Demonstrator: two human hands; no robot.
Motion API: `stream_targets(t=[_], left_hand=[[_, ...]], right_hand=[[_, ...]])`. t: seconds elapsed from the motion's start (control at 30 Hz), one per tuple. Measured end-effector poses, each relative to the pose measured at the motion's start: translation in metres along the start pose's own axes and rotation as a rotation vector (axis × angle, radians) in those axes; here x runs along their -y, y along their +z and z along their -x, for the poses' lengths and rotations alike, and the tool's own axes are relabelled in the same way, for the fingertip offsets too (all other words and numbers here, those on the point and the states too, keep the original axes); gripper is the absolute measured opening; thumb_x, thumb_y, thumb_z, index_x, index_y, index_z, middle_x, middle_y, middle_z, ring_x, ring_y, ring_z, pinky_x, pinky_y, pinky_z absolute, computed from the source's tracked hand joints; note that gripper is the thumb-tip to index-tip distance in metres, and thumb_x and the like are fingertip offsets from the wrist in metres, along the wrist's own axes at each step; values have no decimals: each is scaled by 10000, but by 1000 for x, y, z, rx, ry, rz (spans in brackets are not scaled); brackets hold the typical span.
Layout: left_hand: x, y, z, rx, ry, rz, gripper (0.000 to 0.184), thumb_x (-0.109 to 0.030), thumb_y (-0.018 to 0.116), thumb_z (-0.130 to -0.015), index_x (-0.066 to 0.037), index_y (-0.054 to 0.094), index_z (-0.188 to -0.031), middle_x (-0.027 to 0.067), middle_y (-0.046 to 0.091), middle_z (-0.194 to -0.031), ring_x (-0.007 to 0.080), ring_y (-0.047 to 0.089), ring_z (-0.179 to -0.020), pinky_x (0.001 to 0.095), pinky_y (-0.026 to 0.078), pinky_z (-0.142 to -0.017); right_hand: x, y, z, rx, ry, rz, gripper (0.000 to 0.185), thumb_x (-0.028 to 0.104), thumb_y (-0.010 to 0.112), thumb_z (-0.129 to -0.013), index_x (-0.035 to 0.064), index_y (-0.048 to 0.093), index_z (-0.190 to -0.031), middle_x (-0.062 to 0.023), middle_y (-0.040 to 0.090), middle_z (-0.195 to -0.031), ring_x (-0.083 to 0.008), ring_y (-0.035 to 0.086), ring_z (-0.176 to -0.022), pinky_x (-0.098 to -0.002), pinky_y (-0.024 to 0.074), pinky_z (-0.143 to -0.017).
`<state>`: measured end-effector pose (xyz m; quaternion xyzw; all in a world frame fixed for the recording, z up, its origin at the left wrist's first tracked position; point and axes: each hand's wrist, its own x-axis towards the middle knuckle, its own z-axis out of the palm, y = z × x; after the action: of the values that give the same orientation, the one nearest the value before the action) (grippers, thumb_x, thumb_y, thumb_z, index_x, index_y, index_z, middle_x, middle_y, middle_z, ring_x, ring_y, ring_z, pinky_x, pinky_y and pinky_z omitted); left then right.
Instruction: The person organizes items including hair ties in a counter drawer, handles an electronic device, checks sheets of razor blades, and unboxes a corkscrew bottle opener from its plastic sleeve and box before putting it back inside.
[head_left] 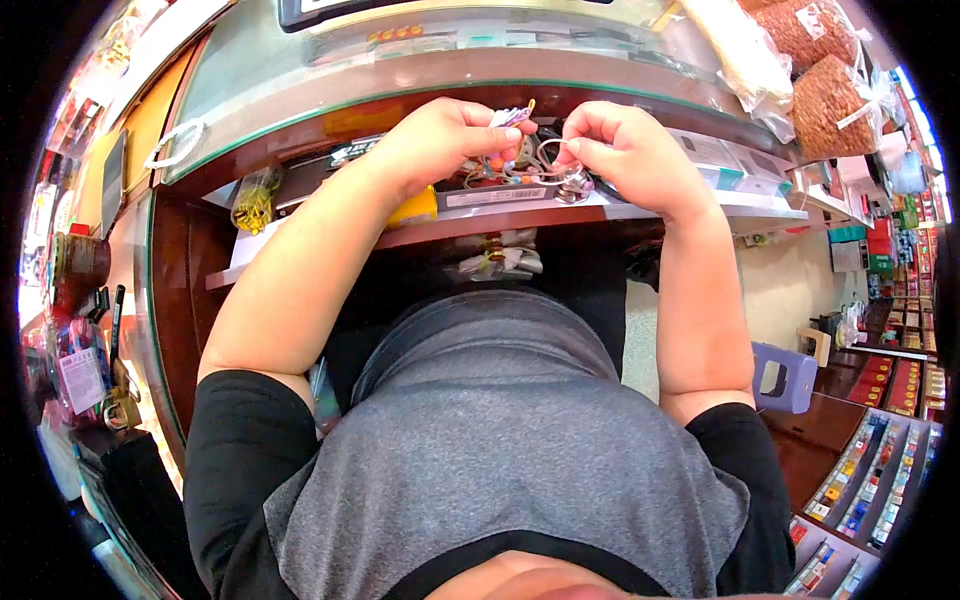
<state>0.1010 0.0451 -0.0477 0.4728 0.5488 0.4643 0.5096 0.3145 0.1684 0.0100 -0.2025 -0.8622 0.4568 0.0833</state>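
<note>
Lilac-and-white bundle in one pinch, pale loop in the other

From my remote seat I've got the left hand (450, 142) with thumb and fingers together on that small bundle (510, 117). The right hand (627, 152) has thumb and forefinger closed on the loop (541, 154). Both are over a cluttered drawer (590, 214), just below the glass counter (270, 85).

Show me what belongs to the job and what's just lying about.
Likely the job:
small purple-and-white bundle, left grip
thin whitish looped cord, right grip

Seemingly lying about:
yellow bundle in clear plastic
clear plastic bags, brown contents
purple plastic piece with cutout
</note>
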Motion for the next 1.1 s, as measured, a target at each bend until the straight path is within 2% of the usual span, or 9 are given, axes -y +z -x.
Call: stream_targets(t=[0.03,0.23,0.47,0.57,0.6,0.7,0.73,0.97,1.1], left_hand=[[2,-1,-1,-7,11,27,267,-292,705,-927,-36,732,-859,56,718,-1020,137,609,-884,307,464,-798],[10,-8,-5,27,2,85,389,-442,739,-876,-83,732,-1028,7,682,-890,115,582,-812,291,452,-734],[3,2,1,122,40,45,307,-187,800,-818,-44,715,-1076,47,724,-944,115,652,-848,276,503,-819],[-15,7,9,66,-20,50,275,-181,781,-828,-40,719,-1055,45,724,-924,110,645,-835,275,500,-802],[-17,6,11,38,-31,50,251,-193,769,-837,-49,726,-1037,42,729,-917,102,638,-816,269,493,-773],[-5,1,4,88,-28,146,250,-212,759,-841,-57,732,-1035,40,733,-916,97,626,-792,260,474,-745],[-5,0,4,70,-47,116,259,-234,763,-843,-60,738,-1034,42,735,-911,98,622,-780,257,462,-727],[-6,0,5,99,-2,120,235,-227,770,-857,-57,749,-1018,39,737,-894,100,626,-784,267,464,-725],[-3,3,3,71,1,160,256,-234,757,-864,-35,731,-1023,42,734,-906,110,638,-814,271,487,-757]], right_hand=[[1,-1,-2,39,-6,-58,95,89,599,-946,-3,626,-947,-35,671,-859,-118,623,-805,-273,507,-749],[2,15,-13,29,79,-430,109,135,602,-972,29,625,-988,-36,662,-822,-94,613,-712,-244,509,-654],[-2,27,-18,-83,240,-562,122,167,629,-963,46,640,-977,-38,675,-806,-96,614,-659,-230,503,-586],[-9,23,-11,-270,196,-288,140,171,653,-946,31,661,-953,-37,682,-792,-104,626,-673,-227,488,-586],[-17,17,-10,-305,123,76,188,196,727,-870,13,690,-893,-67,689,-746,-142,646,-678,-277,495,-596],[-19,14,5,-152,263,504,227,233,781,-778,25,714,-841,-110,681,-706,-197,659,-675,-341,510,-627],[-14,17,7,-99,307,636,239,261,795,-720,50,716,-799,-153,685,-742,-281,679,-709,-401,527,-676],[-30,21,3,-93,349,745,172,202,744,-725,47,689,-776,-186,685,-793,-342,681,-801,-421,530,-735],[-26,-1,12,-144,174,421,123,125,703,-815,10,660,-807,-117,689,-793,-210,663,-769,-335,520,-724]])
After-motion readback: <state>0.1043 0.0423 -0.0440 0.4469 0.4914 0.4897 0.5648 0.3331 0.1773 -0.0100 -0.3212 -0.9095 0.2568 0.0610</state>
